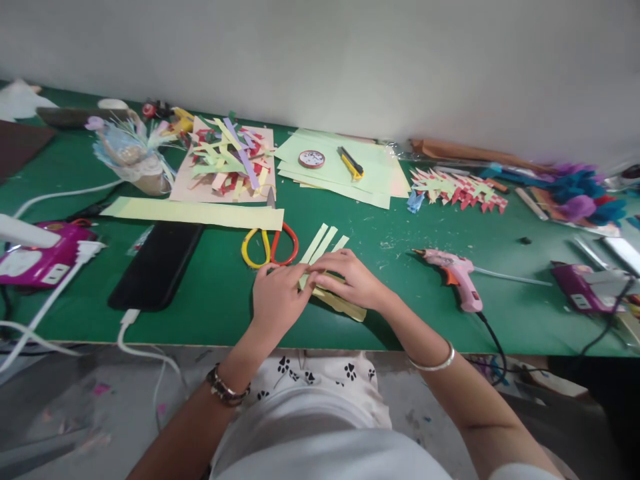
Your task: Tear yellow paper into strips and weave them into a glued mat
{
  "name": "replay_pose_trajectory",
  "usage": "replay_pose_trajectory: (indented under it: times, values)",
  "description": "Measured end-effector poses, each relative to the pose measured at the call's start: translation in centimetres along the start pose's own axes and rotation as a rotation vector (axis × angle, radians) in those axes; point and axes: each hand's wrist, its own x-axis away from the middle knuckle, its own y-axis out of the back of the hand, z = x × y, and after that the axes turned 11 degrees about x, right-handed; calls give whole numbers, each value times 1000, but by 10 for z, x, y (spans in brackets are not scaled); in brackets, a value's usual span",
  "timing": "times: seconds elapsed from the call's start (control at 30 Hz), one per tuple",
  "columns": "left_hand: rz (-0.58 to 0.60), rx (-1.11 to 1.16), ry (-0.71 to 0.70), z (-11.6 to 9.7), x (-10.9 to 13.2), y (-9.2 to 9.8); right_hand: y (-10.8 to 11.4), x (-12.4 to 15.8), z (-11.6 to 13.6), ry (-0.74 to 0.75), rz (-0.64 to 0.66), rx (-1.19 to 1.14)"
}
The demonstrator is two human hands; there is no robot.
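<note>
Both my hands meet over pale green paper strips (323, 245) near the front edge of the table. My left hand (280, 291) lies over their left side, fingers closed on the paper. From the other side, my right hand (354, 279) grips the same paper, its fingertips touching those of the left. Several narrow strip ends stick out beyond the fingers, and a yellowish paper piece (345, 307) shows under my right hand. The middle of the paper is hidden by my fingers. Just beyond my left hand lie scissors (289, 247) with yellow and red handles, partly under a long pale yellow strip (200, 211).
A black phone (157, 267) on a cable lies left. A pink glue gun (457, 270) rests right, its cord running off the front edge. Behind are paper scraps (233, 157), green sheets (345, 187), a yellow cutter (351, 163), a round tin (311, 159) and zigzag-cut paper (457, 189).
</note>
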Motion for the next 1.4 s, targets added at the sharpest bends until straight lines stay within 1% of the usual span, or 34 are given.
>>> replay_pose_trajectory:
  times: [0.07,0.1,0.13,0.2,0.27,0.3,0.33,0.4,0.43,0.47,0.5,0.53,0.6,0.67,0.73,0.83,0.93,0.97,1.0,1.1,1.17,1.23,1.3,1.37,1.4]
  values:
    - [-16,58,13,0,1,0,0,7,4,-87,-79,40]
    - [-19,89,19,1,2,1,-1,11,7,-119,-97,82]
    - [-17,113,21,1,3,1,-2,15,10,-132,-91,133]
    - [-1,131,10,1,4,2,-6,24,17,-110,-20,223]
    - [29,123,-19,2,5,4,-7,34,20,-92,14,247]
    - [46,117,-36,2,5,5,-5,40,20,-106,-12,239]
    - [64,109,-56,2,5,6,-2,46,19,-145,-72,228]
    - [89,83,-93,4,6,7,10,62,12,-291,-252,242]
    - [95,66,-111,5,7,8,18,70,6,-410,-353,304]
    - [98,48,-127,6,8,7,25,79,0,-531,-454,423]
    - [100,29,-140,7,9,7,32,88,-8,-664,-492,567]
    - [100,12,-151,9,10,6,38,97,-15,-796,-485,706]
    - [111,-8,-169,11,11,5,45,111,-31,-1022,-373,905]
    - [130,-13,-179,12,12,3,47,121,-44,-1194,-278,963]
    - [159,-6,-190,13,13,3,45,127,-55,-1296,-252,921]
    - [193,8,-193,12,14,3,42,133,-66,-1323,-280,817]
    - [209,26,-173,13,16,4,41,141,-70,-1320,-338,782]
    - [214,33,-164,13,17,4,41,143,-70,-1330,-335,777]
    - [218,40,-154,13,18,4,42,145,-70,-1349,-311,771]
    - [217,63,-137,15,21,2,46,149,-67,-1395,-157,747]
    - [215,75,-133,16,21,2,51,149,-64,-1382,-124,742]
    - [218,86,-128,15,21,2,56,145,-60,-1345,-178,748]
    - [215,99,-125,15,19,3,60,138,-54,-1281,-285,764]
    - [206,112,-127,14,18,4,61,127,-47,-1125,-372,752]
    - [201,119,-126,13,18,4,60,120,-43,-1001,-378,724]
